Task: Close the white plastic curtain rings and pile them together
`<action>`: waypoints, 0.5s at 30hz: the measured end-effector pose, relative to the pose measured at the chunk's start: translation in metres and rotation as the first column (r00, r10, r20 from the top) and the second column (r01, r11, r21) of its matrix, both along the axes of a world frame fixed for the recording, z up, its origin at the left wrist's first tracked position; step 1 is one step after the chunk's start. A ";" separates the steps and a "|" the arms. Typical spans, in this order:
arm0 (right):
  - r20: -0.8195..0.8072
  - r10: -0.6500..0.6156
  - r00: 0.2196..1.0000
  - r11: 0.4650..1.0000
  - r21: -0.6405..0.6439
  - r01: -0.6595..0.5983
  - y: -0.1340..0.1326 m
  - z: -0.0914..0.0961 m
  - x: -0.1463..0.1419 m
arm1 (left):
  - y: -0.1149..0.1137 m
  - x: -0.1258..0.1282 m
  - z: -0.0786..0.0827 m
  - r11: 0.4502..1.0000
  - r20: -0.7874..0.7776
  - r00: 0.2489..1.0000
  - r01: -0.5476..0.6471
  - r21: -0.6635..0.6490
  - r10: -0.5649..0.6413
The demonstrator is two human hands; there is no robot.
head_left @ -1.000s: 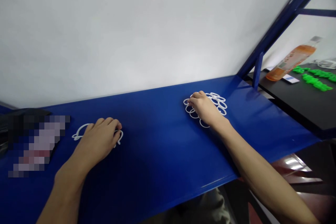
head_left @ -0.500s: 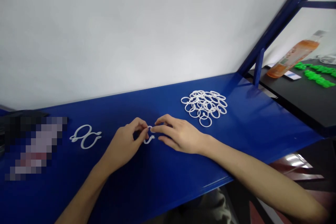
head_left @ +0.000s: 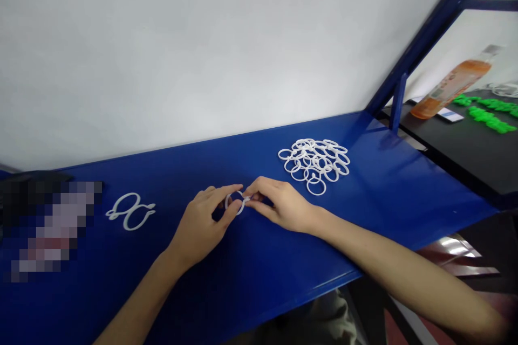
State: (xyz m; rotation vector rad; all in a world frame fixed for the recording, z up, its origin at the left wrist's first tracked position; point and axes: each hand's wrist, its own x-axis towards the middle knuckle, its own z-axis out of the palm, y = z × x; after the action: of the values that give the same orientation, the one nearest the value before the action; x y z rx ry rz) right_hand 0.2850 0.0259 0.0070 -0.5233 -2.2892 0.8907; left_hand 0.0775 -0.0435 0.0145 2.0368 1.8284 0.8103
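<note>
Over the middle of a blue shelf (head_left: 251, 259), my left hand (head_left: 202, 226) and my right hand (head_left: 279, 205) meet fingertip to fingertip. Between them they pinch a small white plastic ring (head_left: 235, 204), held just above the shelf surface. A pile of several loose white rings (head_left: 313, 164) lies to the right, beyond my right hand. To the left lie a few white rings joined together (head_left: 130, 211), flat on the shelf.
A blurred dark object (head_left: 44, 226) lies at the shelf's left end. A blue slanted post (head_left: 429, 38) rises at the right. Beyond it, a black table (head_left: 457, 151) carries an orange drink bottle (head_left: 451, 89) and green plastic pieces (head_left: 488, 116). A white wall backs the shelf.
My right hand left the pile and my left hand left the joined rings. Both came to the shelf's middle and now pinch one white ring between them.
</note>
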 end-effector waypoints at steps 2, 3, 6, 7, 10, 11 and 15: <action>0.000 -0.007 1.000 1.000 0.002 0.007 0.001 -0.001 0.000 | 0.000 -0.002 -0.003 0.998 -0.054 0.998 0.037 0.051 -0.034; -0.004 -0.015 1.000 1.000 -0.002 0.015 0.002 -0.002 0.000 | -0.001 -0.004 -0.006 0.995 -0.088 0.995 0.056 0.077 -0.049; -0.020 -0.045 0.999 0.999 -0.029 0.045 0.003 -0.004 -0.001 | -0.001 -0.007 -0.012 0.985 -0.202 0.977 0.096 0.145 -0.066; -0.026 -0.051 0.998 0.998 -0.037 0.050 0.003 -0.004 -0.002 | -0.001 -0.007 -0.013 0.982 -0.224 0.973 0.099 0.159 -0.061; -0.048 -0.037 0.998 0.999 -0.037 0.035 0.002 -0.003 -0.003 | -0.002 -0.006 -0.011 0.982 -0.167 0.984 0.092 0.166 -0.064; -0.060 -0.029 0.998 0.999 -0.026 0.027 0.002 -0.002 -0.003 | -0.003 -0.005 -0.009 0.987 -0.106 0.992 0.087 0.136 -0.073; -0.081 -0.042 0.996 0.996 0.080 0.048 0.001 0.000 -0.002 | -0.004 -0.001 -0.002 0.981 0.373 0.926 0.126 -0.150 -0.061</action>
State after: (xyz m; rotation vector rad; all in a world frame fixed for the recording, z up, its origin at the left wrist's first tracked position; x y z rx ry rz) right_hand 0.2829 0.0268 0.0073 -0.4928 -2.2230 0.7788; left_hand 0.0763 -0.0475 0.0126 1.7136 1.5241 0.9015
